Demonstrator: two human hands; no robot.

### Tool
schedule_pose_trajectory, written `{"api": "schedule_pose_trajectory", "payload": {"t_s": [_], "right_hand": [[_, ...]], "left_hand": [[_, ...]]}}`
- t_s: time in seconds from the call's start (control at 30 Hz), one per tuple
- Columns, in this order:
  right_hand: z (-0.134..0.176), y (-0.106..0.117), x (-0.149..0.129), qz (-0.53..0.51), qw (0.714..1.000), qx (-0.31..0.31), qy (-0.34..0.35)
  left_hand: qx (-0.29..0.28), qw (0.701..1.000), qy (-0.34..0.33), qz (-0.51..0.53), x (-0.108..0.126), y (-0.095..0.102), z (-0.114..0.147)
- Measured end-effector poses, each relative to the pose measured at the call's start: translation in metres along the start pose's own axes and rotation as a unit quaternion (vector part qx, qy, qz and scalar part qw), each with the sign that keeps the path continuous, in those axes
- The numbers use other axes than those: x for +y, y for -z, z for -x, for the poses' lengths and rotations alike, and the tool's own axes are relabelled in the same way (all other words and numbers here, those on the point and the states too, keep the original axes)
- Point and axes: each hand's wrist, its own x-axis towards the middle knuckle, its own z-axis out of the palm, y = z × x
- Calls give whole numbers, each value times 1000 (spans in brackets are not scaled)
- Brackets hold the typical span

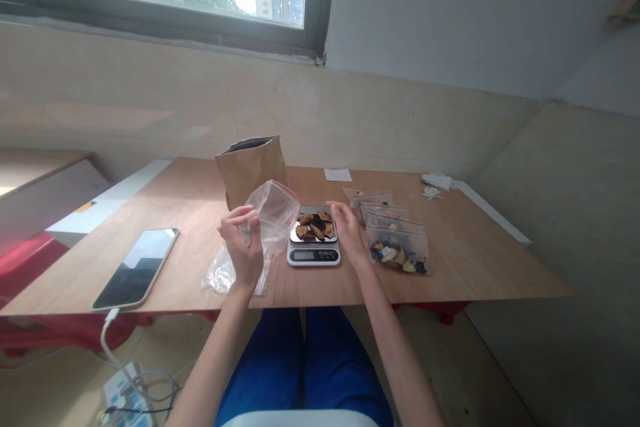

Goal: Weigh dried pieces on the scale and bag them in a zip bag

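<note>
My left hand [243, 243] is closed on a clear zip bag [275, 213] with a red seal line, its mouth facing toward the scale. Brown dried slices [316, 225] lie heaped on the metal plate of a small white digital scale [314, 259]. At the right edge of that plate is my right hand [346, 227], fingers extended, with nothing visible in it. Under my left hand rest flat clear bags [220, 272]. Right of my right hand stands a zip bag of mixed dried pieces [399, 255], with other zip bags [383, 203] behind it.
A brown paper pouch [253, 167] stands open-topped at the back. On the left lies a phone [137, 267] with a white cable [106, 340] hanging over the front edge. Toward the wall are a white paper [338, 175] and a pile of white packets [437, 181].
</note>
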Motion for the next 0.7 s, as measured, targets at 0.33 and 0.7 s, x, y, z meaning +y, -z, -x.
{"api": "schedule_pose_trajectory", "payload": {"t_s": [0.33, 0.7], "right_hand": [[7, 13, 50, 290, 947, -122, 69], [-3, -9, 57, 355, 918, -144, 101]], "left_hand": [[-41, 991, 123, 18, -45, -27, 26], [-57, 992, 112, 21, -54, -30, 36]]}}
